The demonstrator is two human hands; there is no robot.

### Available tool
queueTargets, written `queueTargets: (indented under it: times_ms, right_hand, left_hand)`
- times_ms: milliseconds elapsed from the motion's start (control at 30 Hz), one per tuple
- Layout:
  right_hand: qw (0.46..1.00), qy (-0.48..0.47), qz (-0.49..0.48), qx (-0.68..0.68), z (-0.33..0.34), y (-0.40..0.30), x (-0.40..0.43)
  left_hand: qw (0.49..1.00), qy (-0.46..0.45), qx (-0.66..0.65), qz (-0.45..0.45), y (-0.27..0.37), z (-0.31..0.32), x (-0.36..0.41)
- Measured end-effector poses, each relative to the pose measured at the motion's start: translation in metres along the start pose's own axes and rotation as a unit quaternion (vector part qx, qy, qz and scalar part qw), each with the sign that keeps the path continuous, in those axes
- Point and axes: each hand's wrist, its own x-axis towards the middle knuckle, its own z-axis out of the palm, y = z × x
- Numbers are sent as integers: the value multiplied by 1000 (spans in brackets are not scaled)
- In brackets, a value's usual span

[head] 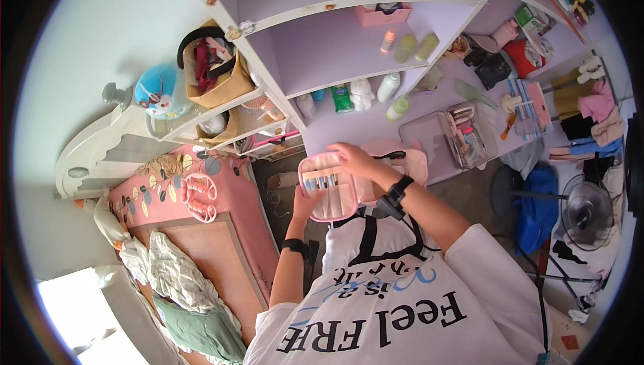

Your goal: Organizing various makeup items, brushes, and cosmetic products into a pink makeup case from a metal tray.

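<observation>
A pink zip-up cosmetic bag (417, 156) lies open at the desk's front edge, close to my body. Its light pink panel with brush pockets (329, 201) is folded out to the left, and several makeup brushes (320, 182) are tucked into the slots. My left hand (305, 204) grips the panel's left edge, with the thumb over its face. At the panel's upper edge is my right hand (356, 160), fingers bent over the pink rim; whether they pinch something small is hidden. Part of the bag's main compartment is behind my right forearm.
A clear plastic box of cosmetics (473, 136) stands on the lilac desk (327, 131), right of the bag. Bottles, including a green-capped one (398, 108), line the back beneath shelves. A bed (241, 244) is at left, a fan (586, 211) at right.
</observation>
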Motion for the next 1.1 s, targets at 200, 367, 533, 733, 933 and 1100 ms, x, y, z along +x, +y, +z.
queueTargets:
  times_ms: [200, 367, 533, 733, 933, 1100]
  right_hand:
    - [985, 168, 27, 2, -106, 21, -59]
    - [946, 307, 90, -47, -180, 66, -151]
    - [861, 448, 139, -195, -218, 123, -240]
    - [813, 496, 233, -200, -243, 137, -277]
    - [850, 475, 183, -138, -279, 161, -254]
    - [890, 329, 223, -222, -293, 187, -221]
  left_hand:
    - [997, 43, 68, 8, -6, 10, 7]
    - [1000, -10, -1, 11, -32, 2, 17]
    - [999, -2, 31, -6, -33, 3, 13]
    - [996, 66, 10, -57, -23, 16, 3]
    - [990, 139, 0, -20, -24, 8, 0]
    - [962, 267, 56, 13, -5, 24, -10]
